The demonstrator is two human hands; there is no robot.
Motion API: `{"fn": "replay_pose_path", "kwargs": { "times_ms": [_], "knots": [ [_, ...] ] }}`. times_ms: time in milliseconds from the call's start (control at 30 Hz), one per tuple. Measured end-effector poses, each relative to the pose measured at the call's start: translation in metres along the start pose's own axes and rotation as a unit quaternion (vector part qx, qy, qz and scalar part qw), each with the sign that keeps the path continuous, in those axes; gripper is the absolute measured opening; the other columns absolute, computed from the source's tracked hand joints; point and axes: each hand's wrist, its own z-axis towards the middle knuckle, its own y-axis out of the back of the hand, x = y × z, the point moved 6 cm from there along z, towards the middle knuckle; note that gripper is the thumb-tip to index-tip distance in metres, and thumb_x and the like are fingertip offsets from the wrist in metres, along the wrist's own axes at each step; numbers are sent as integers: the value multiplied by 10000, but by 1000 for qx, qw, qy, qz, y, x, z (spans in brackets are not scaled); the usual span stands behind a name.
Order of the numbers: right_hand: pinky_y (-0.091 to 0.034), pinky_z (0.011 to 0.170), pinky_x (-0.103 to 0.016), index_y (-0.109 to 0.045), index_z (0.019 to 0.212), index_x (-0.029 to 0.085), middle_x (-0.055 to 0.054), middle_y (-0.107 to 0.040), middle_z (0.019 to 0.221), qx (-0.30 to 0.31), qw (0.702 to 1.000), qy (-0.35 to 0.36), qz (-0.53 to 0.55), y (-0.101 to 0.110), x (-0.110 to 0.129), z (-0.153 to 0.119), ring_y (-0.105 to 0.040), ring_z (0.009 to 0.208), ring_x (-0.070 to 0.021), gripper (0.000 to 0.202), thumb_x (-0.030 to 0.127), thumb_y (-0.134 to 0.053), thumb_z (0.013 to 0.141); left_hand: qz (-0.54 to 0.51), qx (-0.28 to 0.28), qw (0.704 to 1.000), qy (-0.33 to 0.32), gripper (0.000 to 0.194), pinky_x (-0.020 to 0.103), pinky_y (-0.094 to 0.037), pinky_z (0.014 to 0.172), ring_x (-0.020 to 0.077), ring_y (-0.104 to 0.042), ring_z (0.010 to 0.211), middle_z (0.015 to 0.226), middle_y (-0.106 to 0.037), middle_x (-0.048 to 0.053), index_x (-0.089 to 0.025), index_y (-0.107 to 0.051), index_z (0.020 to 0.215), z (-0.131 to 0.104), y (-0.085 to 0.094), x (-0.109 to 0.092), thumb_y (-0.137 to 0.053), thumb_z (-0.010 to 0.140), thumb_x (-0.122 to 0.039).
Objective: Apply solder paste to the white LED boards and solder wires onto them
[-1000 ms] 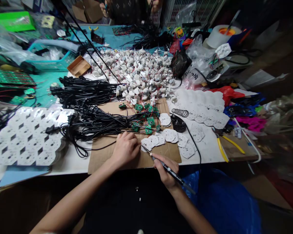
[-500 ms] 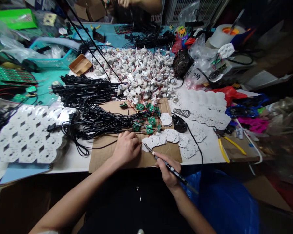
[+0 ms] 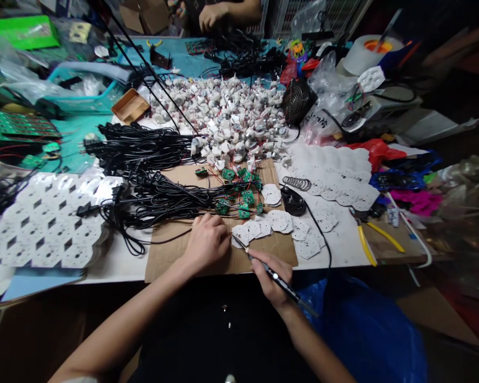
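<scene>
While the left hand [image 3: 207, 242] lies curled on the cardboard [image 3: 163, 260] just below the middle of the frame, the right hand [image 3: 272, 290] grips a pen-shaped soldering iron [image 3: 289, 291], fingers closed around its barrel. The iron slants up and leftward, its tip at the nearest white board [image 3: 240, 233], the leftmost of an overlapping row at centre. The left fingertips are bunched beside that board's left edge; whether they pinch a wire cannot be told, though a black cable runs up to the hand from the left.

The step in hand looks like work on a joint at that edge. The next move seems to call for a steady left hand and fine control of the tip, with fingers clear of the hot end.

Above the row, small green circuit boards [image 3: 248, 197] sit at the ends of bundled black cables [image 3: 163, 181]. Right of centre on the worktop [image 3: 347, 252] are a metal coil [image 3: 297, 184] and yellow-handled pliers [image 3: 366, 247]. White parts [image 3: 239, 117] are heaped at upper centre, below a co-worker's hand [image 3: 211, 17].
</scene>
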Motion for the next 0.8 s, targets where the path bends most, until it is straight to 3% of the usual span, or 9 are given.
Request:
{"fn": "replay_pose_path", "kwargs": {
  "times_ms": [167, 567, 800],
  "knots": [
    [-622, 739, -298, -752, 1062, 224, -43, -793, 891, -4, 999, 34, 2, 0, 5, 1, -759, 758, -178, 237, 146, -596, 902, 5, 1, 1000, 2, 232, 408, -341, 772, 243, -515, 904, 890, -667, 73, -202, -687, 738, 1, 0, 0, -581, 907, -319],
    [-617, 645, -280, -754, 1061, 226, 0, -752, 684, -40, 996, -74, 43, 9, -12, -4, -704, 559, -150, 219, 268, -574, 944, 13, 0, 1000, -3, 217, 404, -340, 771, 248, -522, 899, 890, -671, 74, -203, -688, 742, 1, -1, 0, -588, 899, -313],
    [-601, 591, -268, -750, 1061, 237, 15, -738, 660, -41, 994, -86, 58, 11, -16, -4, -691, 538, -144, 219, 287, -571, 944, 9, 54, 996, -73, 164, 398, -363, 806, 218, -555, 834, 856, -656, 56, -197, -647, 775, -22, 11, 14, -556, 904, -243]
  ]
}}
